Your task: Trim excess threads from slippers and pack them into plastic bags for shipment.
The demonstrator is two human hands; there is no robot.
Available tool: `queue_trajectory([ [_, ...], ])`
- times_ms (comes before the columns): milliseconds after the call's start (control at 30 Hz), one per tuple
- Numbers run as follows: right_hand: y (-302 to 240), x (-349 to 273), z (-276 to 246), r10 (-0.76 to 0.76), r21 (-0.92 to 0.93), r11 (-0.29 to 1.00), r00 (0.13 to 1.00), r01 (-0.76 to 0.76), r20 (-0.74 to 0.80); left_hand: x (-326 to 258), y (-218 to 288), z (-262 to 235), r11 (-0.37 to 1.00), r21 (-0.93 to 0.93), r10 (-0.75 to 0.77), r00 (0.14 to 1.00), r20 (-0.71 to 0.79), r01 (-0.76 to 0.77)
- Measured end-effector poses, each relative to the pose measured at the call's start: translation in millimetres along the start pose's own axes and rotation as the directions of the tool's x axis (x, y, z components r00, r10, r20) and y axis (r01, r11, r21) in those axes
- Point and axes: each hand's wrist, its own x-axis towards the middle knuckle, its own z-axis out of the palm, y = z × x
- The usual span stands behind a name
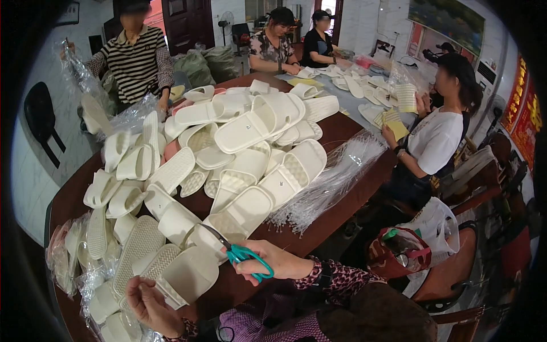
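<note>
My right hand [272, 259] grips teal-handled scissors [242, 255] whose blades point up-left at a cream slide sandal [213, 236]. Lower left, my left hand [149, 305] holds the edge of another cream slipper [185, 276] lying at the table's near edge. A large heap of cream slippers [239, 128] covers the dark brown table [353, 191] beyond both hands, some upside down with ribbed soles showing.
A bundle of clear plastic ties [327, 182] lies right of the heap. Bagged slippers [74, 251] sit at the left edge. Several people sit around the table: a striped-shirt person [137, 57] far left, a white-shirt person [436, 137] right. A red bag [399, 251] rests on a chair.
</note>
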Motion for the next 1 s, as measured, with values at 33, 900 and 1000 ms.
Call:
queue_trajectory([
  [33, 1, 0, 0, 0.012, 0.010, 1.000, 1.000, -0.012, 0.016, -1, 6, -3, 1.000, 0.017, 0.002, 1.000, -0.015, -0.001],
  [900, 7, 0, -4, -0.186, -0.308, 0.945, 0.958, 0.114, -0.219, -73, 111, -356, 0.902, 0.431, 0.306, 0.660, -0.686, 0.031],
  [1000, 11, 1, -7, -0.196, -0.327, 0.938, 0.954, 0.115, -0.227, -118, 70, -446, 0.890, 0.367, 0.236, 0.415, -0.879, 0.270],
])
